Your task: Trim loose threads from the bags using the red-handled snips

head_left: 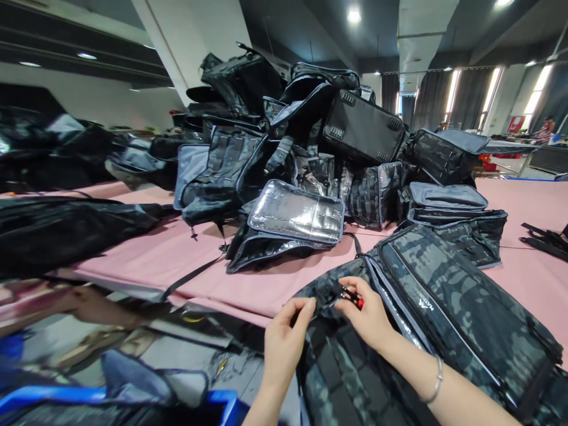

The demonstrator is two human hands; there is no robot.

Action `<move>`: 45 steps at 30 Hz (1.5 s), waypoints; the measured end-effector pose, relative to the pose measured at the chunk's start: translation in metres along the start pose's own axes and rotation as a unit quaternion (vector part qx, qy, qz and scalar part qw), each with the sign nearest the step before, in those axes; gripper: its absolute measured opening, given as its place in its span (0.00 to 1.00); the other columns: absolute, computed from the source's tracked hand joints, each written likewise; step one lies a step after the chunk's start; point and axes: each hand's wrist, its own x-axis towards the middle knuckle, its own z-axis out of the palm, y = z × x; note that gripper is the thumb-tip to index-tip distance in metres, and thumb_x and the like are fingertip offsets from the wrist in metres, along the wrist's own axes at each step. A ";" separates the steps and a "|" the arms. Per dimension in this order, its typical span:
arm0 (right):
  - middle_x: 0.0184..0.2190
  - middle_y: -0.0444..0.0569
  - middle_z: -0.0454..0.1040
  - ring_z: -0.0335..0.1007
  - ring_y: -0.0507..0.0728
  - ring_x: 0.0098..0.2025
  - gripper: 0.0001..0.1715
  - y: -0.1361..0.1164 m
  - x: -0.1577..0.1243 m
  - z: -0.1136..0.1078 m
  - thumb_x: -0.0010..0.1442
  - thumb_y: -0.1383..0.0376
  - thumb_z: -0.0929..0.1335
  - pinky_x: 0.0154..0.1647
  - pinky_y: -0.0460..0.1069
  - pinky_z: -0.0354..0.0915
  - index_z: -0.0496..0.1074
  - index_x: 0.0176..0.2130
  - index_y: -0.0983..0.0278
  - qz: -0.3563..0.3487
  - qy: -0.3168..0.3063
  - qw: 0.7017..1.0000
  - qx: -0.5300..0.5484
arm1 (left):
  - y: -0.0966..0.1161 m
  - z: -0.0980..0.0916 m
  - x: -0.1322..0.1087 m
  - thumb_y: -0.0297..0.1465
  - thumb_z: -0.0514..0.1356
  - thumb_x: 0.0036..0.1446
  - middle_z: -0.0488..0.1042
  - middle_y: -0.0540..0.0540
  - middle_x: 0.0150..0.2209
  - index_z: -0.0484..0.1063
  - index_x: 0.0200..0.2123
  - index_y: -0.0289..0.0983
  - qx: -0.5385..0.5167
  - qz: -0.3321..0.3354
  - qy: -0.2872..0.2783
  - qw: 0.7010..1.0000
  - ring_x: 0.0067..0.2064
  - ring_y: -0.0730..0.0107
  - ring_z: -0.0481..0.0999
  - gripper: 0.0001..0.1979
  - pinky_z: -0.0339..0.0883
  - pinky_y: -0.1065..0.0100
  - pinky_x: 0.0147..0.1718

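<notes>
A dark camouflage backpack (435,296) lies near me, with a zipped front panel and an open zipper edge showing silvery lining. My left hand (286,334) is closed in a pinch at the backpack's edge; what sits between thumb and fingertip is too small to make out. Just to its right, my right hand (366,313) is closed around small thread snips (352,297) with a bit of red on them, held over the backpack. A bracelet circles my right wrist.
A large pile of similar bags (248,160) covers the pink table (186,260), one with a silvery lined flap (297,213). At lower left is a blue crate (53,395) holding bags. Another person's arm (102,305) reaches in at left, blurred. Black straps (548,239) lie far right.
</notes>
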 end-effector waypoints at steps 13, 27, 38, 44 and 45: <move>0.19 0.40 0.52 0.48 0.49 0.24 0.21 0.005 -0.010 0.017 0.52 0.54 0.67 0.25 0.45 0.48 0.58 0.21 0.65 0.068 -0.066 0.995 0.005 | -0.001 -0.016 -0.011 0.29 0.56 0.55 0.72 0.44 0.38 0.71 0.39 0.38 0.158 0.258 -0.091 0.949 0.42 0.67 0.71 0.08 0.67 0.66 0.41; 0.24 0.43 0.63 0.56 0.52 0.26 0.16 0.008 -0.012 0.019 0.53 0.54 0.68 0.29 0.45 0.54 0.68 0.31 0.65 0.026 -0.032 0.997 -0.064 | 0.003 -0.009 -0.019 0.32 0.56 0.55 0.72 0.45 0.30 0.71 0.27 0.36 0.055 0.157 -0.051 0.985 0.36 0.67 0.70 0.08 0.64 0.65 0.36; 0.24 0.47 0.68 0.61 0.55 0.28 0.25 0.029 -0.003 -0.003 0.57 0.48 0.63 0.31 0.47 0.56 0.68 0.26 0.67 0.062 0.056 0.994 -0.075 | 0.001 -0.025 -0.001 0.37 0.58 0.52 0.73 0.47 0.28 0.70 0.30 0.34 -0.027 0.049 0.050 0.997 0.33 0.68 0.72 0.10 0.65 0.68 0.36; 0.25 0.48 0.71 0.64 0.56 0.29 0.25 0.027 -0.003 -0.003 0.58 0.49 0.62 0.30 0.47 0.56 0.70 0.26 0.67 0.056 0.049 0.992 -0.104 | 0.005 -0.037 0.013 0.39 0.58 0.51 0.74 0.46 0.32 0.61 0.35 0.35 -0.130 0.018 0.095 0.987 0.29 0.71 0.73 0.14 0.67 0.68 0.32; 0.25 0.48 0.71 0.64 0.56 0.29 0.24 0.027 -0.002 -0.002 0.58 0.50 0.62 0.30 0.47 0.56 0.70 0.26 0.67 0.054 0.052 0.992 -0.104 | 0.005 -0.039 0.014 0.39 0.59 0.51 0.73 0.46 0.31 0.60 0.35 0.36 -0.136 0.013 0.094 0.986 0.27 0.72 0.73 0.15 0.67 0.68 0.30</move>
